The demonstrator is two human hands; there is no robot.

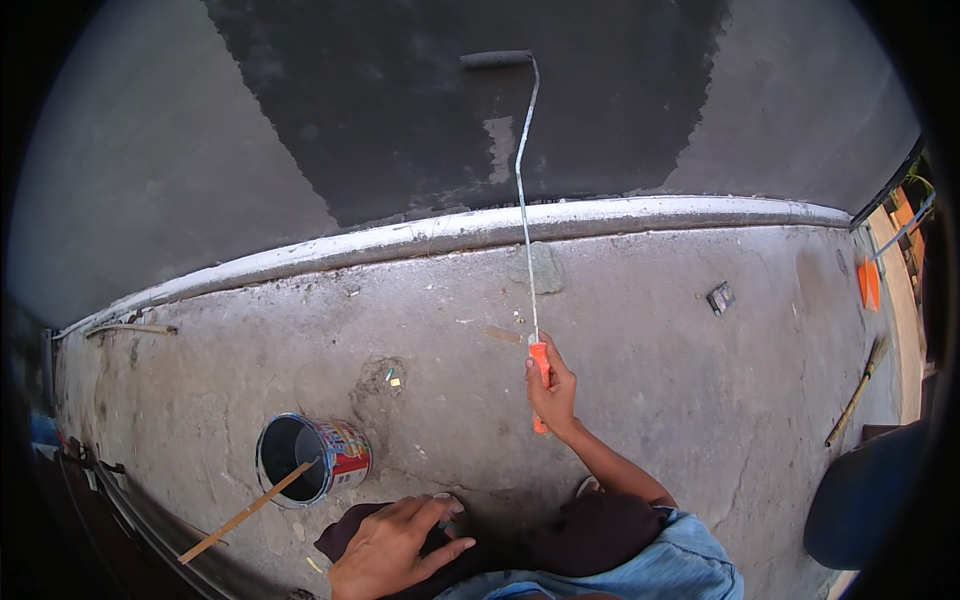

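Observation:
My right hand (553,388) is closed around the orange handle of a paint roller (524,190). Its long, bent metal rod runs up and away from me. At the far end, the grey sleeve lies sideways against the wall (420,110), within a broad dark wet patch; a lighter bare spot shows beside the rod. My left hand (400,545) is over my dark-trousered leg, fingers loosely bent, thumb apart, holding nothing. Beyond it to the left, a paint bucket (352,452) with a colourful label has dark insides and a wooden stick (240,518) leaning out over its rim.
A white-topped ledge (420,232) runs along the wall's foot. On the concrete floor are a flat stone (543,268), a small box (720,298) and a stick (135,328). To the right are a broom (858,390), an orange object (869,285) and a dark blue barrel (865,495).

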